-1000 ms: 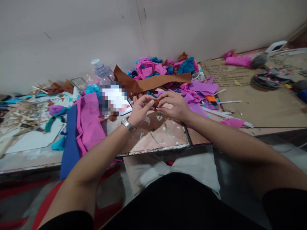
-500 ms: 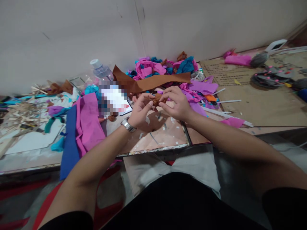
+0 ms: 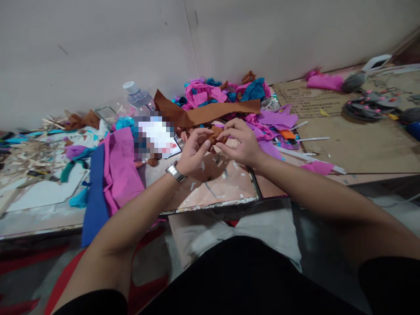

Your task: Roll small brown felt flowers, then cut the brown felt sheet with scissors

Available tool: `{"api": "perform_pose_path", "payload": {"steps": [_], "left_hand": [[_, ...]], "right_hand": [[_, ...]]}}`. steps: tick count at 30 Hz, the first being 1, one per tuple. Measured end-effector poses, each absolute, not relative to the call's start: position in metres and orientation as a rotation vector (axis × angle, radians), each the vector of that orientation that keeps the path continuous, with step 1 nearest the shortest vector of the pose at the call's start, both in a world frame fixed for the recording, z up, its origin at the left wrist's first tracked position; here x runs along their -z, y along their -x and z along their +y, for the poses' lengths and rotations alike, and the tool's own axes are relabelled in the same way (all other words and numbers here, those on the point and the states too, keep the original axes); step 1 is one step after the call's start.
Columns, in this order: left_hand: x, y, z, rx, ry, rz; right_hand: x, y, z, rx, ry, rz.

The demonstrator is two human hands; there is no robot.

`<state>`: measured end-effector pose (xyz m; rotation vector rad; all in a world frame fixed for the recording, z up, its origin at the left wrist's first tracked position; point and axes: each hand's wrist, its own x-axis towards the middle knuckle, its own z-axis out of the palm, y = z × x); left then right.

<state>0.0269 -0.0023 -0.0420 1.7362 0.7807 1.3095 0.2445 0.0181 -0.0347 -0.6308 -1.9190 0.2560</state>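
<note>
Between my two hands, above the pinkish board (image 3: pixel 210 188), is a small crumpled piece of brown crepe paper (image 3: pixel 217 134). My left hand (image 3: pixel 193 151), with a metal watch (image 3: pixel 176 171) on the wrist, pinches its left side between thumb and fingers. On the other side, my right hand (image 3: pixel 241 142) has curled fingers and thumb on the brown paper. The fingers cover part of it. A long strip of brown crepe paper (image 3: pixel 210 114) lies just beyond, and a lit phone (image 3: pixel 157 135) leans to the left of my left hand.
Crumpled pink and teal paper (image 3: pixel 226 91) is heaped by the wall, near a plastic bottle (image 3: pixel 139 96). Pink sheets (image 3: pixel 123 170) and a blue sheet (image 3: pixel 96 192) overhang the table edge. On the right lie an orange cutter (image 3: pixel 288 134), white sticks (image 3: pixel 315 138) and cardboard (image 3: pixel 354 148).
My fingers have shifted slightly on the brown paper, and its shape between them looks a little different. Both arms stay nearly in place; the things on the table have not moved.
</note>
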Motion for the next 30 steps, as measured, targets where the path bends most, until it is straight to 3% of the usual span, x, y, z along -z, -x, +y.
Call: {"api": "perform_pose_path", "payload": {"steps": [30], "left_hand": [[0.045, -0.025, 0.007, -1.176, -1.408, 0.83]], "right_hand": [[0.039, -0.247, 0.026, -0.192, 0.576, -2.047]]}}
